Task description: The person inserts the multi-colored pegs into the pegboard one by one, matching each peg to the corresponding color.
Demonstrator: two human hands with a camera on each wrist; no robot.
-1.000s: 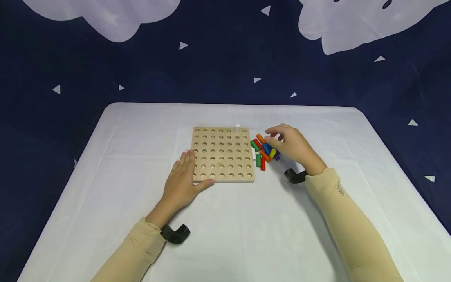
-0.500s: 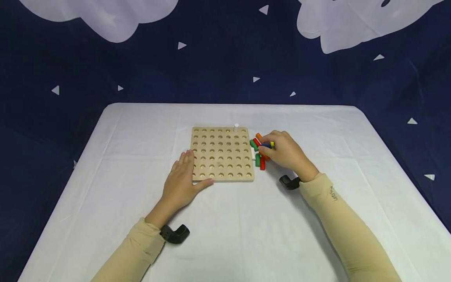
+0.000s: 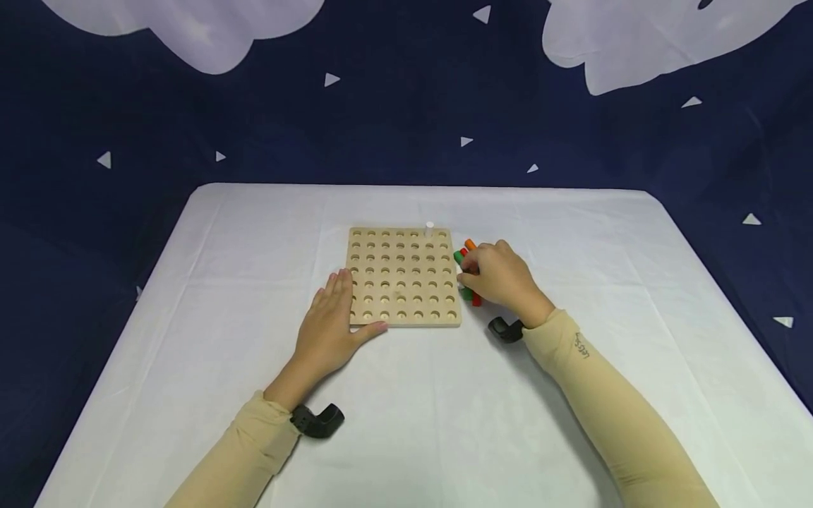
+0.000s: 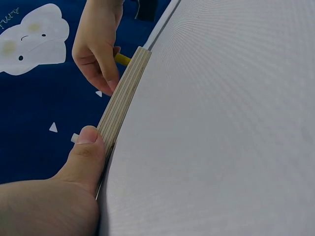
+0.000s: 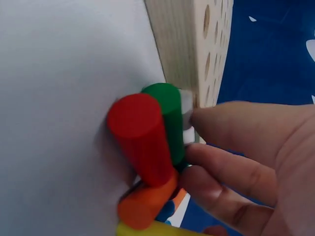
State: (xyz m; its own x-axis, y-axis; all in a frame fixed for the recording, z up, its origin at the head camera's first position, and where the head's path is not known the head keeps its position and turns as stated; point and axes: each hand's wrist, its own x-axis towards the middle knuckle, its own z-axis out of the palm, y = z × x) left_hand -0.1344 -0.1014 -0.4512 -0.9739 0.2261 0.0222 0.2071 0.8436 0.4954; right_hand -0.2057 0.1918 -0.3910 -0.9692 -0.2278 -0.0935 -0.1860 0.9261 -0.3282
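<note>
A square wooden pegboard (image 3: 422, 325) with rows of round holes lies on the table. One white peg (image 3: 429, 227) stands upright in its far row. My left hand (image 3: 327, 331) rests against the board's left side, fingers straight, thumb along the near edge. At the right side, my right hand (image 3: 502, 275) reaches down over loose pegs with fingers bent. In the right wrist view its thumb touches another white peg (image 5: 187, 133) lying against the board, with the index fingertip close by; whether they pinch it is unclear. A green peg (image 5: 170, 105) and a red peg (image 5: 140, 132) lie beside it.
An orange peg (image 5: 145, 204), a yellow peg (image 5: 152, 229) and part of a blue peg (image 5: 166, 211) lie in the same heap, partly hidden by my right hand. A white cloth (image 3: 406, 423) covers the table; a dark blue patterned backdrop (image 3: 394, 127) hangs behind.
My right hand has moved left and down, from above the heap of pegs to the pegs beside the board's right edge, covering most of them. My left hand stays in place.
</note>
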